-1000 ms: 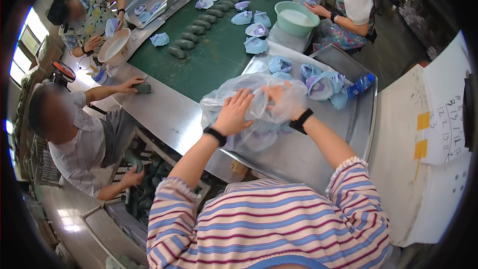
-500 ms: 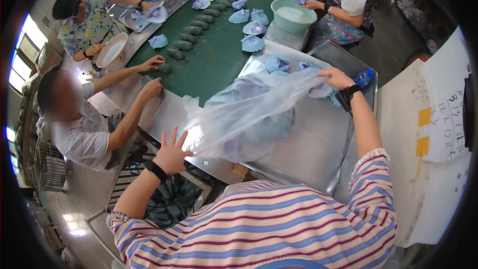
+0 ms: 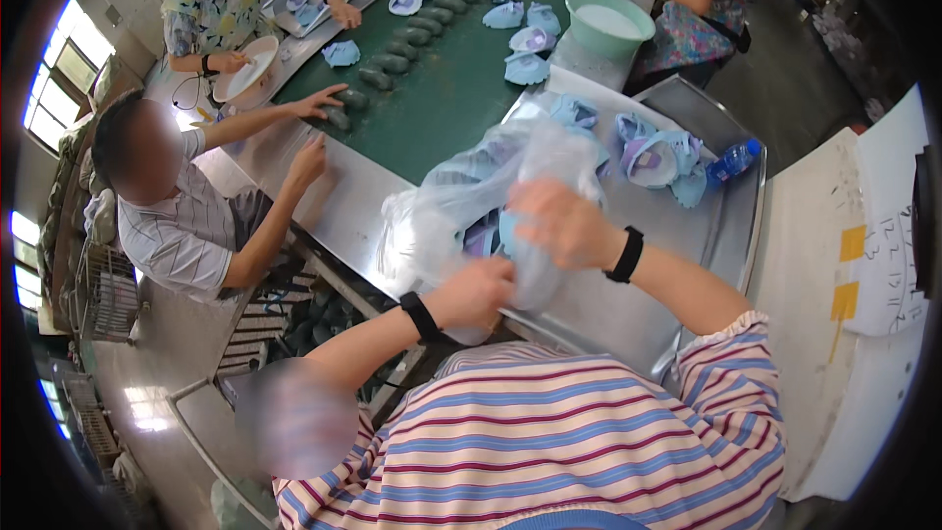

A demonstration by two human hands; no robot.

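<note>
A clear plastic bag [image 3: 432, 206] lies on the metal tray in front of me, with pale blue and purple shoe uppers [image 3: 482, 237] showing through its opening. My left hand [image 3: 478, 292] is closed on the near edge of the bag, its fingers curled. Slightly higher and to the right, my right hand [image 3: 564, 221] is smeared by motion but looks closed on the bag's film, which bunches and hangs beneath it. More shoe uppers [image 3: 659, 159] lie loose on the tray beyond my right hand.
The metal tray [image 3: 638, 304] has a raised right rim, with a blue-capped bottle [image 3: 733, 161] beside it. Dark shoe lasts [image 3: 396, 63] line the green belt [image 3: 442, 108]. A co-worker's hand [image 3: 319, 103] reaches to them at left. A green basin [image 3: 610, 25] stands at the far right.
My hands came together over the bag: the right moved left and down, the left moved right and closed. The stretched film is now gathered, exposing uppers. The co-worker at left shifted slightly.
</note>
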